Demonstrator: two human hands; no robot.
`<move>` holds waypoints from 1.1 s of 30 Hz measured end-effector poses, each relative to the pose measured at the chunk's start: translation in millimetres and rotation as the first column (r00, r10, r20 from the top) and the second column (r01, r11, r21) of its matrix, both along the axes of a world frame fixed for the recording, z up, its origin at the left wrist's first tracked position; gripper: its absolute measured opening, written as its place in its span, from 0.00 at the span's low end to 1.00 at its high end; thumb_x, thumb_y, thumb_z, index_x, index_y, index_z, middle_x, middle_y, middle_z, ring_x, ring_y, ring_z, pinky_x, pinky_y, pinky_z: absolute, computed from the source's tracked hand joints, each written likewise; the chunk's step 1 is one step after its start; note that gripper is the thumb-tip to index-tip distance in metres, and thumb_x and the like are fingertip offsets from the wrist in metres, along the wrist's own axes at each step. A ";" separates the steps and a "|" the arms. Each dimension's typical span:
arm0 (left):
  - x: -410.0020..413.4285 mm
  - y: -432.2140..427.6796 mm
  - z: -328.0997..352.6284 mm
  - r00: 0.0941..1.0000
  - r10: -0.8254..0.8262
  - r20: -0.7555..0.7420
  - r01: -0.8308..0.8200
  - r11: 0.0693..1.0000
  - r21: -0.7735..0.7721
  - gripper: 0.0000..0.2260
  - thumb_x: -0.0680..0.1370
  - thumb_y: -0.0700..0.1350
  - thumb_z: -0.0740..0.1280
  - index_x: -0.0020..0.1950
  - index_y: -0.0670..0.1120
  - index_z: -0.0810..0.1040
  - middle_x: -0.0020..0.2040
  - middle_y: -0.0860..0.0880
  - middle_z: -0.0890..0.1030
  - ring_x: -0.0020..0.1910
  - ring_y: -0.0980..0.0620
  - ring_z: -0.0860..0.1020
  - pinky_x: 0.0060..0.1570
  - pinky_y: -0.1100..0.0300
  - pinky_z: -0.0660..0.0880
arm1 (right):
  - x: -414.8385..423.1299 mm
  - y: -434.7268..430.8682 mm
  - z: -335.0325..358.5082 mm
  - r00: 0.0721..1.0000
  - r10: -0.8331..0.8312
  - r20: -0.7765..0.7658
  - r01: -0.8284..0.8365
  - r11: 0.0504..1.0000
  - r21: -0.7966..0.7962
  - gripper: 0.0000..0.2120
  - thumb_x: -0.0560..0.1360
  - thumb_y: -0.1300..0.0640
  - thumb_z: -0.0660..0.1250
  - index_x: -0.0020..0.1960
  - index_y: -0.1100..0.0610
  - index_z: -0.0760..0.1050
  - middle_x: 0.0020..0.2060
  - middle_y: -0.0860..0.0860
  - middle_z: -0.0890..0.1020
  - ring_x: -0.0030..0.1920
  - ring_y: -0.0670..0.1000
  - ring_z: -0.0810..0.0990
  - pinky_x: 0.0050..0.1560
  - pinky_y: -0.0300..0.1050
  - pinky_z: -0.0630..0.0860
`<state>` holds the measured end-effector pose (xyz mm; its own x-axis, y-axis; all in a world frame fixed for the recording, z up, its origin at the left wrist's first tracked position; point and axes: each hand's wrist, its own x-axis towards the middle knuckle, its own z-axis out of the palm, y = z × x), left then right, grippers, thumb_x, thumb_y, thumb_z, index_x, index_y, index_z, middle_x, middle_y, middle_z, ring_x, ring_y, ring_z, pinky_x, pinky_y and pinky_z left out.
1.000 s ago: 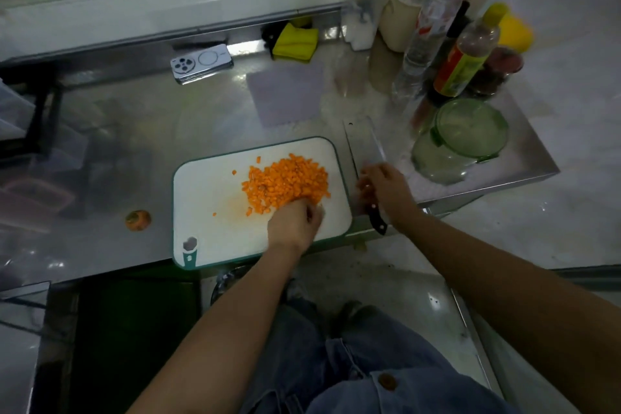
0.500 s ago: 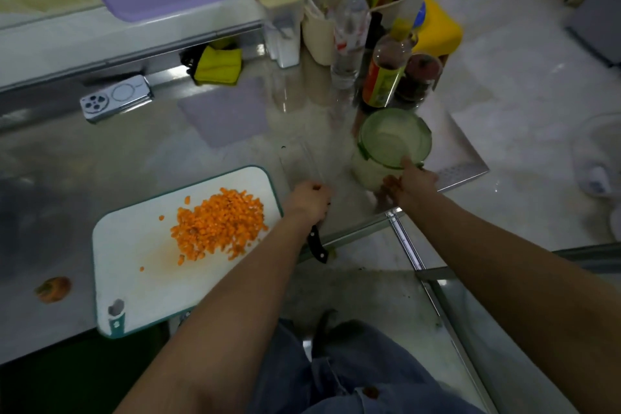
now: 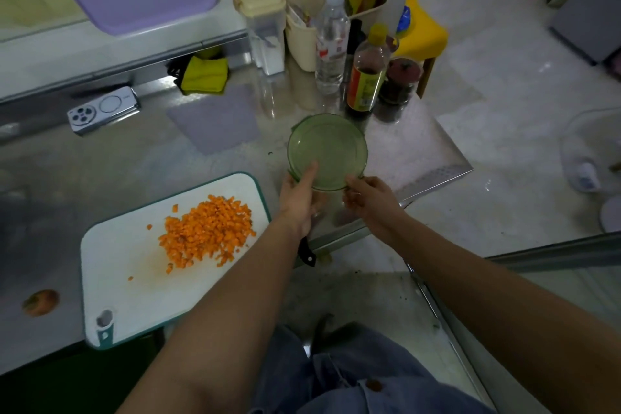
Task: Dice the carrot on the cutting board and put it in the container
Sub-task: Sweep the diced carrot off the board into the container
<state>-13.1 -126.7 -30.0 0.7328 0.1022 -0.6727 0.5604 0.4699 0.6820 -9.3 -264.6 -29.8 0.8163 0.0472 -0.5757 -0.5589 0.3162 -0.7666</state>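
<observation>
Carrot dice (image 3: 208,232) lie in one loose orange heap on the white cutting board (image 3: 134,296), toward its 1 o'clock corner, with a few stray bits at the heap's 9 and 7 o'clock. The round green container (image 3: 331,141) stands on the steel bench (image 3: 413,151) at about 2 o'clock from the board, well apart from the heap (its translucent lid sits flat on top).

The left hand (image 3: 299,202) holds the container at its 7 o'clock edge. One digit lies stretched across the lid, and the other fingers are tucked out of sight at the rim, so I cannot tell how they lie. The right hand (image 3: 371,200) meets the rim at 5 o'clock, its fingers (image 3: 353,183) curled close together against the edge.

A black knife handle (image 3: 307,254) pokes out beneath the left wrist, past the bench's near edge; the blade is hidden.

A carrot stub (image 3: 40,302) rests on the bench at the board's 8 o'clock. A phone (image 3: 104,109) lies at the board's 11 o'clock, with a yellow cloth (image 3: 203,74) at 12. A clear bottle (image 3: 332,40), a sauce bottle (image 3: 368,74) and a dark jar (image 3: 401,81) stand just behind the container, at its 12 to 1 o'clock.
</observation>
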 end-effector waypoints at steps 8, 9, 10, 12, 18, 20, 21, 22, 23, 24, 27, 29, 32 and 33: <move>-28.6 12.3 1.7 0.992 0.124 -0.022 -0.125 0.992 -0.017 0.29 0.75 0.55 0.69 0.72 0.47 0.65 0.61 0.44 0.77 0.56 0.45 0.79 0.59 0.50 0.76 | -17.2 20.5 1.6 0.995 0.104 0.010 -0.105 0.993 0.061 0.09 0.77 0.61 0.66 0.41 0.57 0.67 0.30 0.50 0.71 0.27 0.44 0.69 0.32 0.39 0.70; -31.8 14.9 1.8 0.990 0.143 -0.013 -0.143 0.989 -0.025 0.29 0.75 0.55 0.69 0.72 0.47 0.65 0.62 0.44 0.77 0.56 0.44 0.79 0.58 0.50 0.77 | -19.3 23.1 2.3 0.994 0.112 0.012 -0.113 0.992 0.049 0.09 0.76 0.61 0.67 0.42 0.57 0.67 0.32 0.50 0.72 0.28 0.44 0.70 0.34 0.39 0.71; -34.7 18.4 1.1 0.987 0.160 0.004 -0.160 0.987 -0.031 0.28 0.75 0.54 0.70 0.71 0.47 0.66 0.63 0.43 0.77 0.57 0.43 0.79 0.58 0.48 0.77 | -21.3 25.4 1.9 0.993 0.114 0.013 -0.114 0.993 0.020 0.08 0.76 0.61 0.68 0.43 0.57 0.68 0.34 0.51 0.73 0.29 0.44 0.71 0.36 0.40 0.72; -41.0 26.3 1.0 0.982 0.183 0.047 -0.182 0.983 -0.038 0.24 0.76 0.51 0.69 0.69 0.46 0.68 0.64 0.43 0.77 0.55 0.44 0.80 0.55 0.48 0.78 | -25.4 27.6 0.5 0.991 0.135 0.023 -0.134 0.990 -0.040 0.09 0.75 0.60 0.68 0.45 0.59 0.67 0.37 0.53 0.74 0.32 0.46 0.73 0.39 0.42 0.74; -64.2 55.1 15.7 0.990 0.105 0.097 -0.116 0.987 0.114 0.16 0.77 0.48 0.68 0.63 0.47 0.73 0.51 0.48 0.81 0.40 0.51 0.83 0.33 0.62 0.79 | -21.3 35.7 12.4 0.988 0.147 0.041 -0.134 0.965 -0.225 0.26 0.74 0.41 0.67 0.60 0.59 0.68 0.53 0.57 0.77 0.51 0.56 0.80 0.52 0.57 0.80; -71.8 64.5 19.0 0.997 0.020 0.079 -0.032 0.986 0.165 0.12 0.76 0.49 0.69 0.58 0.50 0.75 0.52 0.49 0.81 0.45 0.51 0.80 0.34 0.61 0.79 | -19.3 42.1 19.2 0.989 0.123 0.080 -0.098 0.958 -0.268 0.27 0.74 0.40 0.65 0.62 0.59 0.65 0.53 0.55 0.76 0.51 0.54 0.79 0.48 0.53 0.81; -75.6 68.2 19.4 0.997 -0.020 0.075 0.006 0.983 0.186 0.09 0.76 0.49 0.68 0.56 0.51 0.75 0.49 0.50 0.81 0.44 0.52 0.80 0.32 0.63 0.79 | -20.4 45.9 20.2 0.985 0.141 0.095 -0.102 0.938 -0.330 0.25 0.75 0.40 0.64 0.60 0.59 0.66 0.51 0.54 0.75 0.49 0.52 0.79 0.45 0.50 0.80; -78.8 71.2 18.9 0.996 -0.046 0.073 0.030 0.979 0.204 0.09 0.76 0.49 0.68 0.55 0.51 0.75 0.46 0.51 0.81 0.42 0.53 0.80 0.30 0.64 0.78 | -23.7 50.4 21.7 0.978 0.184 0.094 -0.128 0.898 -0.421 0.23 0.76 0.39 0.62 0.57 0.58 0.68 0.48 0.53 0.75 0.47 0.51 0.78 0.42 0.48 0.79; -82.1 72.8 19.9 0.996 -0.055 0.069 0.040 0.977 0.210 0.10 0.76 0.49 0.69 0.55 0.50 0.75 0.45 0.51 0.81 0.41 0.54 0.80 0.29 0.65 0.77 | -26.6 54.2 19.4 0.970 0.227 0.091 -0.148 0.841 -0.520 0.21 0.76 0.37 0.60 0.53 0.56 0.69 0.45 0.52 0.75 0.45 0.51 0.77 0.43 0.48 0.78; -84.5 74.7 19.4 0.996 -0.045 0.071 0.029 0.977 0.211 0.13 0.75 0.50 0.70 0.56 0.48 0.75 0.46 0.50 0.82 0.41 0.53 0.81 0.31 0.65 0.78 | -30.6 57.6 17.5 0.963 0.252 0.096 -0.146 0.786 -0.600 0.21 0.77 0.36 0.58 0.49 0.55 0.69 0.42 0.51 0.75 0.45 0.51 0.77 0.45 0.49 0.77; -89.6 82.1 11.7 0.994 0.021 0.110 -0.037 0.989 0.146 0.23 0.72 0.54 0.73 0.60 0.42 0.77 0.53 0.43 0.83 0.50 0.47 0.83 0.50 0.56 0.79 | -39.3 68.2 11.2 0.969 0.188 0.163 -0.033 0.748 -0.663 0.21 0.78 0.38 0.57 0.46 0.57 0.69 0.37 0.50 0.73 0.42 0.51 0.74 0.46 0.50 0.75; -93.8 85.0 12.2 0.993 0.007 0.120 -0.014 0.998 0.054 0.28 0.70 0.56 0.74 0.64 0.41 0.75 0.58 0.42 0.81 0.55 0.44 0.81 0.52 0.51 0.79 | -43.4 74.0 11.5 0.976 0.073 0.205 0.071 0.783 -0.618 0.20 0.79 0.41 0.57 0.46 0.59 0.69 0.36 0.49 0.72 0.38 0.48 0.71 0.40 0.44 0.71; -98.6 85.3 16.5 0.995 -0.088 0.043 0.090 0.995 -0.051 0.38 0.65 0.58 0.77 0.70 0.47 0.68 0.66 0.44 0.75 0.62 0.42 0.75 0.47 0.46 0.79 | -49.1 79.6 11.3 0.969 -0.053 0.242 0.184 0.807 -0.561 0.19 0.79 0.42 0.58 0.45 0.59 0.69 0.36 0.49 0.71 0.36 0.45 0.70 0.33 0.40 0.67; -99.6 84.9 15.9 0.995 -0.091 0.051 0.095 0.992 -0.079 0.35 0.67 0.55 0.76 0.70 0.45 0.68 0.66 0.43 0.75 0.61 0.41 0.76 0.47 0.45 0.79 | -50.5 80.6 10.0 0.969 -0.061 0.241 0.190 0.806 -0.560 0.19 0.79 0.42 0.58 0.45 0.59 0.69 0.36 0.49 0.72 0.36 0.45 0.70 0.33 0.40 0.66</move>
<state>-112.8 -41.9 -14.1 0.7678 -0.0218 -0.6404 0.5725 0.4722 0.6703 -59.8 -184.0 -19.8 0.8919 -0.3504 -0.2859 -0.3583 -0.1619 -0.9194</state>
